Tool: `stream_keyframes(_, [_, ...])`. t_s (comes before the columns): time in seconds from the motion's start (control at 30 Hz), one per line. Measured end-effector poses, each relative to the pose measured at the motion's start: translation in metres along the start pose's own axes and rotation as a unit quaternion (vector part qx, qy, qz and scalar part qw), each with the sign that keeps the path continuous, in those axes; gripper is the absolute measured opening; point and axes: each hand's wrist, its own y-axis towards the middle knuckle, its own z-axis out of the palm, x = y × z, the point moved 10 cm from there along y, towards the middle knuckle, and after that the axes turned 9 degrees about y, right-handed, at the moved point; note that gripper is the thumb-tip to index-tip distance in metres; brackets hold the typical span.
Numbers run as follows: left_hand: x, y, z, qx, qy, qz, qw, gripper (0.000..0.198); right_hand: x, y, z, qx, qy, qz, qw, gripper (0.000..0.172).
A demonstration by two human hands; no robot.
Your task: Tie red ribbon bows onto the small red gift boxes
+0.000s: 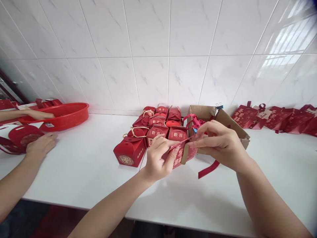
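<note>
Over the white table I hold a small red gift box [177,159] with pale printed characters, tilted and flattened toward its top edge. My left hand [160,157] is closed on its left side, thumb in front and fingers behind. My right hand [218,142] pinches a ribbon [208,169] at the box's upper right edge. The ribbon's dark red tail hangs below that hand, and a gold-brown strip [185,153] runs down the front of the box. My fingers partly hide where the ribbon meets the box.
Several finished-looking red boxes [130,151] stand in rows behind my left hand. An open cardboard box [232,127] holds red ribbons. Red gift bags [277,117] line the wall at right. At left, a co-worker's hands [41,143] are near a red basin [74,115] and another box.
</note>
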Motion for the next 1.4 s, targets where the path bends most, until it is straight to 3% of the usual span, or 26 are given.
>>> stream_keyframes(0.13, [0.001, -0.002, 0.001, 0.007, -0.001, 0.000, 1.000, 0.013, 0.000, 0.000, -0.003, -0.004, -0.015, 0.000, 1.000, 0.017])
stream_keyframes(0.47, [0.000, -0.003, 0.003, 0.012, -0.022, -0.001, 1.000, 0.010, -0.003, -0.002, 0.009, 0.069, -0.001, -0.005, 0.998, 0.027])
stream_keyframes(0.8, [-0.003, -0.006, 0.006, 0.032, -0.048, 0.020, 0.998, 0.014, -0.004, -0.002, 0.008, 0.061, 0.023, -0.001, 0.998, 0.023])
stream_keyframes(0.9, [0.005, -0.008, 0.008, 0.035, -0.082, 0.000, 0.996, 0.011, -0.020, -0.003, 0.010, 0.034, 0.086, 0.075, 0.993, 0.008])
stream_keyframes(1.0, [0.018, -0.013, 0.016, 0.054, -0.096, -0.051, 0.993, 0.008, -0.050, -0.010, 0.026, 0.046, 0.141, 0.195, 0.970, 0.028])
stream_keyframes(1.07, [0.032, -0.019, 0.023, 0.067, -0.089, -0.116, 0.987, 0.009, -0.067, -0.014, 0.039, 0.061, 0.135, 0.242, 0.959, 0.026])
stream_keyframes(1.2, [0.057, -0.037, 0.042, 0.120, -0.101, -0.248, 0.956, 0.013, -0.083, -0.018, 0.051, 0.042, 0.094, 0.272, 0.957, 0.025])
stream_keyframes(1.3, [0.064, -0.039, 0.042, 0.131, -0.039, -0.252, 0.958, 0.031, -0.086, -0.025, 0.059, 0.033, 0.100, 0.291, 0.951, 0.024])
stream_keyframes(1.4, [0.064, -0.028, 0.036, 0.153, 0.042, -0.208, 0.965, 0.033, -0.085, -0.035, 0.059, 0.015, 0.102, 0.297, 0.949, 0.026])
